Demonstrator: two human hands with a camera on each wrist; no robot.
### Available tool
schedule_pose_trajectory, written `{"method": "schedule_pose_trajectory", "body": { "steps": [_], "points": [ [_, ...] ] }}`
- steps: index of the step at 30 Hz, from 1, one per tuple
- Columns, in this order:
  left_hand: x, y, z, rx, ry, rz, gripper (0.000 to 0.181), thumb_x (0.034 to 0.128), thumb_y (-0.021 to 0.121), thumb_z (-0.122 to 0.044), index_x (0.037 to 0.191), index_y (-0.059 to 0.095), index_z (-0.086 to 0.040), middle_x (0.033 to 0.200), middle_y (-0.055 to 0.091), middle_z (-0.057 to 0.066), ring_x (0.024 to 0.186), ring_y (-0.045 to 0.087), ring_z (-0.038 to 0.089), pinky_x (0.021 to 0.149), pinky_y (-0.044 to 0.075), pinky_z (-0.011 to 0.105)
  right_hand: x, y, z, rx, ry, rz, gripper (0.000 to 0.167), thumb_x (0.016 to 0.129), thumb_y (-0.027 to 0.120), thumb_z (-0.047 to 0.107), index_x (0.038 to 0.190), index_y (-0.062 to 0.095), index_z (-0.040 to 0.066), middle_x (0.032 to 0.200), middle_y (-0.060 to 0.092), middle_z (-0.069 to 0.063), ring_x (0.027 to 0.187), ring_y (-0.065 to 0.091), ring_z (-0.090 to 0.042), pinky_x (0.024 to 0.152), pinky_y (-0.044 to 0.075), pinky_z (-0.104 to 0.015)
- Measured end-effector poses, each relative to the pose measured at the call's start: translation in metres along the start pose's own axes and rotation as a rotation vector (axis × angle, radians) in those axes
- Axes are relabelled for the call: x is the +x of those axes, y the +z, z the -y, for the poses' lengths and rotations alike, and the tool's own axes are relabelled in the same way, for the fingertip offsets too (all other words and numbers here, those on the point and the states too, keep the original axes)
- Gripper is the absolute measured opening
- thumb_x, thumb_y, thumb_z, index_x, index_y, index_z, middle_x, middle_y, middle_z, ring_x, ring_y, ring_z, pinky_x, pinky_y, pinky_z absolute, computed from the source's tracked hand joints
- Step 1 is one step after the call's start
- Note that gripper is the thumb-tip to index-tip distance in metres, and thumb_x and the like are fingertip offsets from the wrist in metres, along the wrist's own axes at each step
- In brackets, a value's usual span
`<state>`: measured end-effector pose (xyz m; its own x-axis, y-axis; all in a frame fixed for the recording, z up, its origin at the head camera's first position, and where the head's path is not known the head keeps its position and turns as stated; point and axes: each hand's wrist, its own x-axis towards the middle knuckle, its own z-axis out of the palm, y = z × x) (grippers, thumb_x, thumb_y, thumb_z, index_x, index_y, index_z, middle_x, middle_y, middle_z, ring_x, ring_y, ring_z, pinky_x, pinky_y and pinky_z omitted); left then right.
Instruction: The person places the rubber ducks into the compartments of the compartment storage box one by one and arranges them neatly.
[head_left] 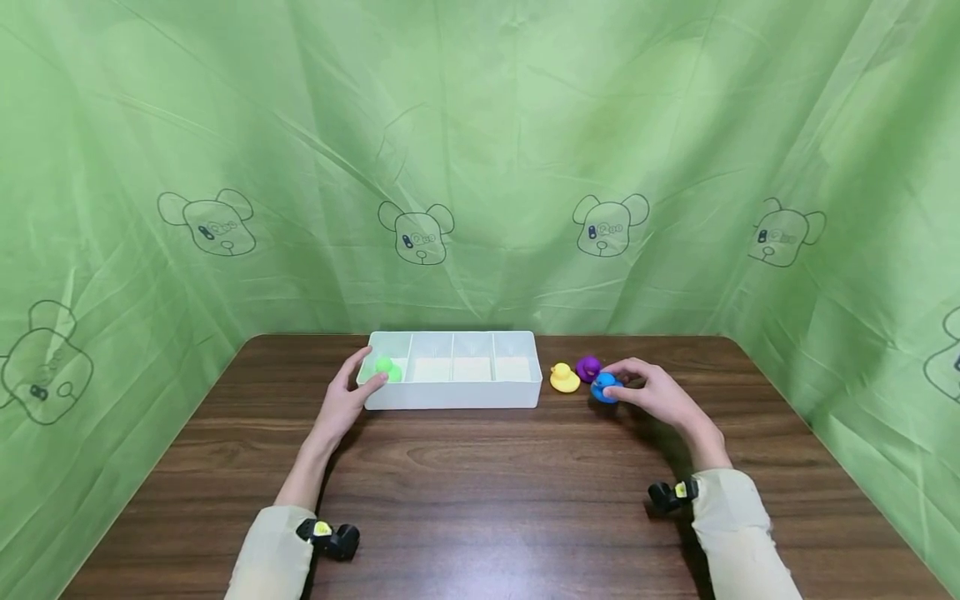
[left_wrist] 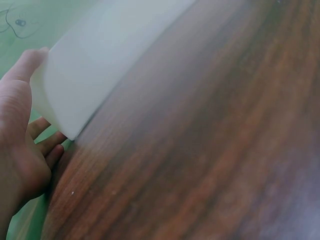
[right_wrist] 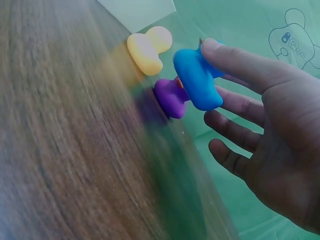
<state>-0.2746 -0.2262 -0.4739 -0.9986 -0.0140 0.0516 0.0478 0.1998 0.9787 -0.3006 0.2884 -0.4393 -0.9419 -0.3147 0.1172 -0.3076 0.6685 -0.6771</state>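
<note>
A white divided box stands near the back of the table. My left hand grips its left end, the thumb at the front corner and the fingers along the left side; the left wrist view shows that hand against the box wall. In the leftmost compartment lies a green rubber duck. My right hand pinches a blue rubber duck between thumb and fingers. Beside it are a purple rubber duck and a yellow rubber duck, both on the table.
The dark wooden table extends toward me from the box. A green curtain with bear-head drawings hangs behind and at both sides. Each wrist carries a small black camera, such as the right one.
</note>
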Motion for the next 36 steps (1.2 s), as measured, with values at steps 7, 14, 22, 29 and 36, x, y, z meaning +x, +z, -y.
{"method": "schedule_pose_trajectory", "body": {
  "steps": [7, 14, 22, 29, 36],
  "points": [
    [0.000, 0.000, 0.000, -0.005, 0.001, -0.001, 0.075, 0.0934, 0.070, -0.032, 0.156, 0.032, -0.017, 0.166, 0.017, 0.013, 0.149, 0.018, 0.032, 0.119, 0.021, 0.055, 0.001, 0.001, 0.001, 0.006, -0.004, 0.001, 0.033, 0.092, 0.072, 0.035, 0.119, 0.068, 0.017, 0.111, 0.068, -0.005, 0.101, 0.059, -0.022, 0.092, 0.046, -0.041],
    [-0.001, 0.001, -0.001, 0.001, -0.005, -0.001, 0.075, 0.0932, 0.070, -0.033, 0.156, 0.032, -0.018, 0.166, 0.017, 0.013, 0.150, 0.017, 0.033, 0.119, 0.020, 0.056, 0.000, 0.002, 0.007, 0.016, -0.005, -0.002, 0.032, 0.091, 0.073, 0.034, 0.118, 0.069, 0.018, 0.108, 0.068, -0.004, 0.100, 0.059, -0.022, 0.090, 0.047, -0.037],
    [-0.001, 0.000, -0.001, 0.016, -0.002, 0.000, 0.075, 0.0939, 0.069, -0.034, 0.156, 0.031, -0.018, 0.166, 0.017, 0.013, 0.151, 0.014, 0.034, 0.120, 0.018, 0.058, 0.002, 0.005, 0.012, 0.005, -0.028, 0.003, 0.031, 0.090, 0.074, 0.035, 0.117, 0.069, 0.019, 0.108, 0.068, -0.004, 0.100, 0.058, -0.021, 0.088, 0.047, -0.037],
    [0.000, -0.002, 0.001, 0.019, 0.000, 0.001, 0.075, 0.0937, 0.069, -0.036, 0.156, 0.032, -0.020, 0.166, 0.016, 0.011, 0.152, 0.011, 0.033, 0.120, 0.015, 0.058, 0.003, 0.007, 0.018, 0.013, -0.049, 0.003, 0.030, 0.089, 0.075, 0.033, 0.116, 0.070, 0.021, 0.109, 0.068, -0.002, 0.100, 0.058, -0.020, 0.088, 0.047, -0.034],
    [0.002, -0.002, 0.004, 0.030, 0.002, 0.002, 0.076, 0.0928, 0.070, -0.038, 0.156, 0.032, -0.020, 0.166, 0.017, 0.010, 0.152, 0.009, 0.033, 0.119, 0.011, 0.062, 0.003, 0.009, 0.019, 0.023, -0.078, -0.004, 0.031, 0.089, 0.076, 0.029, 0.117, 0.070, 0.018, 0.108, 0.068, -0.002, 0.099, 0.059, -0.019, 0.086, 0.048, -0.034]
  ]
}}
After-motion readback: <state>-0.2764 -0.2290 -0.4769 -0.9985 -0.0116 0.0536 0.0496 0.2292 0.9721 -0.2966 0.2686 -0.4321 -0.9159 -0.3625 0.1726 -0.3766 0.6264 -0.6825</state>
